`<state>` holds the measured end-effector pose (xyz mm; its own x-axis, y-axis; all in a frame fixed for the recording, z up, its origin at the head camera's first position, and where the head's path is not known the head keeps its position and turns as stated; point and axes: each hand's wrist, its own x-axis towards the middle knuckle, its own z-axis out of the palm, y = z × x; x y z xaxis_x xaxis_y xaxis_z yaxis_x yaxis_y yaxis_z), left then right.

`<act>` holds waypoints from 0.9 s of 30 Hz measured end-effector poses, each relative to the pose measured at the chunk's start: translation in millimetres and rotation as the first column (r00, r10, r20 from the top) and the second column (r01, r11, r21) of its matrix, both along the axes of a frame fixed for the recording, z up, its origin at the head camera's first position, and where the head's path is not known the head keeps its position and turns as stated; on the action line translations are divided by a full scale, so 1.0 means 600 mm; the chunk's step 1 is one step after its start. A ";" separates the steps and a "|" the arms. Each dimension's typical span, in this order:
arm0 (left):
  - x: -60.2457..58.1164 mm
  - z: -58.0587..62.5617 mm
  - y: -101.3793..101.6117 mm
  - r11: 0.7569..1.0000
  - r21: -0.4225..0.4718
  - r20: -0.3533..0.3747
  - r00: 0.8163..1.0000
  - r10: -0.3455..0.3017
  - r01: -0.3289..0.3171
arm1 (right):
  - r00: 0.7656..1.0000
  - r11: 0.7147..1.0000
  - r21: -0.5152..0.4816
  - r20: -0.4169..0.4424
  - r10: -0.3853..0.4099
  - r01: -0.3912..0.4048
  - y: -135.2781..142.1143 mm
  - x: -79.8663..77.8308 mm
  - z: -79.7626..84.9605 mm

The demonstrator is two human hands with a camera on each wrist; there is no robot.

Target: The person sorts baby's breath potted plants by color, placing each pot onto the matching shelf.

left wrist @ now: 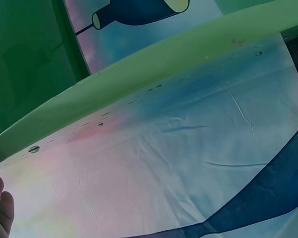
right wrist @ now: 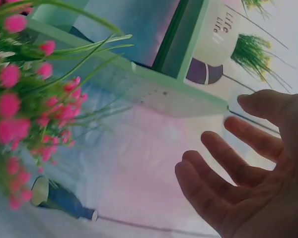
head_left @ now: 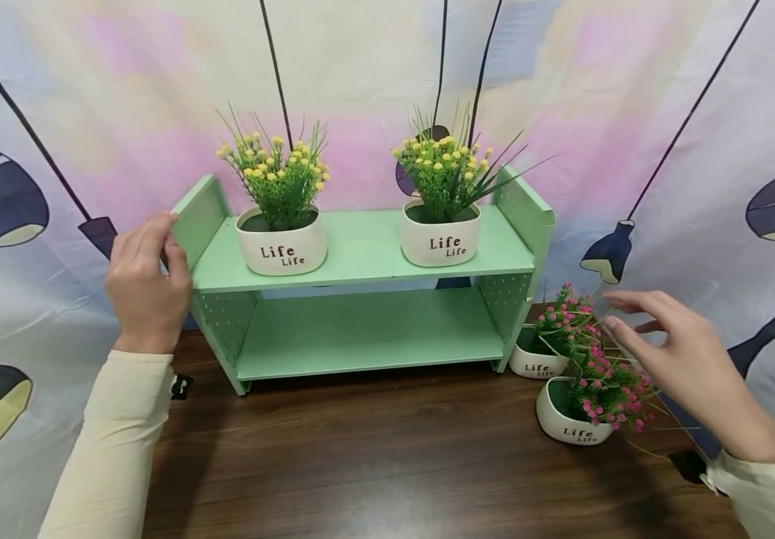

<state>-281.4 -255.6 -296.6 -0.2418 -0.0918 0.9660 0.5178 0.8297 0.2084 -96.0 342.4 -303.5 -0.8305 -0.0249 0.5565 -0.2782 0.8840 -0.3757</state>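
Note:
A light green two-tier shelf [head_left: 367,281] stands on the wooden table. My left hand [head_left: 147,288] is at its left side panel [head_left: 200,224], fingertips by the panel's upper edge; in the left wrist view, only some fingers [left wrist: 5,210] show at the panel's end. On the top board sit two white "Life" pots, a left pot [head_left: 282,251] and a right pot [head_left: 439,243], both with yellow flowers. My right hand [head_left: 687,359], fingers spread and nothing held, hovers beside the pink flowers [right wrist: 15,104] of two similar pots, a rear pot [head_left: 537,367] and a front pot [head_left: 572,430].
A patterned cloth [head_left: 360,90] with painted lamps hangs behind and at both sides. The dark wooden table [head_left: 374,457] extends in front of the shelf. The two pink-flowered pots stand close together at the shelf's right foot. The shelf's lower board [head_left: 374,333] is bare.

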 end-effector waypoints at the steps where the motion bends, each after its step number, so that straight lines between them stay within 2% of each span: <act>1: 0.000 0.000 -0.001 1.000 0.003 -0.002 1.000 -0.002 0.002 | 1.000 1.000 0.016 0.004 -0.011 0.011 0.005 0.006 -0.003; 6: 0.004 0.000 -0.009 1.000 -0.008 0.014 1.000 -0.001 0.002 | 0.998 0.993 0.106 0.019 -0.053 0.051 0.040 0.014 -0.030; 10: 0.008 -0.001 -0.012 0.999 -0.040 0.031 0.999 0.017 -0.016 | 0.990 0.989 0.123 0.103 -0.093 0.080 0.078 0.005 -0.065; 14: 0.011 -0.003 -0.010 0.997 -0.069 0.039 0.999 0.031 -0.028 | 0.966 0.986 0.121 0.216 -0.139 0.115 0.116 0.000 -0.103; 17: 0.011 -0.001 -0.007 0.996 -0.079 0.039 0.999 0.035 -0.031 | 0.938 0.987 0.104 0.316 -0.146 0.119 0.139 0.000 -0.125; 20: 0.010 0.002 -0.004 0.996 -0.078 0.037 0.999 0.037 -0.034 | 0.904 0.991 0.044 0.407 -0.133 0.125 0.155 0.000 -0.139; 23: 0.010 0.004 -0.002 0.997 -0.071 0.034 0.999 0.034 -0.032 | 0.853 0.983 -0.090 0.514 -0.094 0.162 0.173 0.003 -0.150; 25: 0.009 0.004 0.000 0.997 -0.070 0.031 0.999 0.031 -0.029 | 0.827 0.960 -0.214 0.561 -0.029 0.179 0.188 0.005 -0.163; 27: 0.009 0.004 0.000 0.997 -0.070 0.027 0.999 0.031 -0.029 | 0.809 0.917 -0.359 0.583 0.076 0.173 0.204 0.010 -0.178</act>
<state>-276.0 -255.4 -294.3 -0.2671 -0.0323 0.9631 0.4869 0.8580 0.1638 -90.2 464.9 -410.4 -0.9888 0.1317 -0.0697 0.1387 0.6426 -0.7536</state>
